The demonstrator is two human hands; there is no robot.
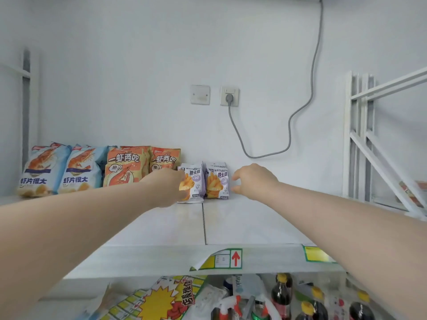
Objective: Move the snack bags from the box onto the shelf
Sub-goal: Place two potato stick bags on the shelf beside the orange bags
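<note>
**Q:** Forearms fill the near view. What is each hand doing?

**A:** Left hand (169, 184) covers the left edge of the first small purple-and-white glossy film potato-stick bag (194, 182). Its fingers are hidden, so whether it grips or merely touches cannot be told. Right hand (251, 181) holds nothing, its fingers loosely curled just beside the matching second bag (217, 181).

**Q:** Location and procedure?

**A:** Both bags stand upright, side by side, at the back of the flat white shelf board (254, 222). The box is out of view.

1. Steady each pouch from its outer edge.
2. Seat the crimped base flat.
3. Release only once the pouch stands unaided.

Air-puffed film pouches probably tip and slide easily on the smooth board. Keep the row in line with the orange prawn-cracker bags (126, 167) and pale-blue prawn-chip bags (44, 172) to the left.
</note>
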